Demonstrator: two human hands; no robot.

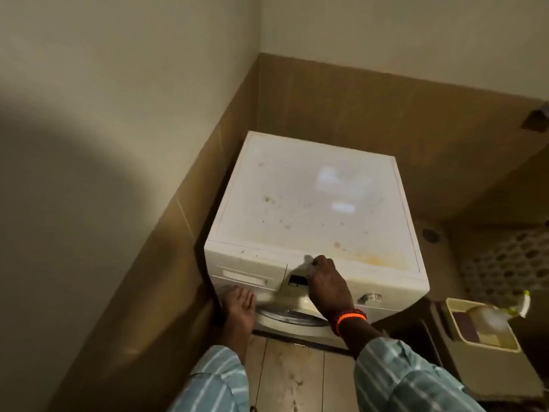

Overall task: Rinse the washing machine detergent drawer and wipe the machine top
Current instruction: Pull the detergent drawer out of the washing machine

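Note:
A white front-loading washing machine stands in a room corner. Its top [312, 203] carries brown specks and a yellow stain near the front right. The detergent drawer [246, 273] sits closed at the front left of the panel. My left hand [239, 307] is just below the drawer with its fingers straight, slightly blurred, holding nothing. My right hand [325, 283] rests on the front edge of the top, beside the small dark display [297, 280]. Its fingers bend down over the panel and are hidden behind the back of the hand.
Walls close in on the machine's left and back. A cream tub [454, 328] holding sponges and a pale cloth sits on a dark unit to the right. The round door [291, 316] and a dial [370, 298] face me. Wooden floor planks [291, 376] lie below.

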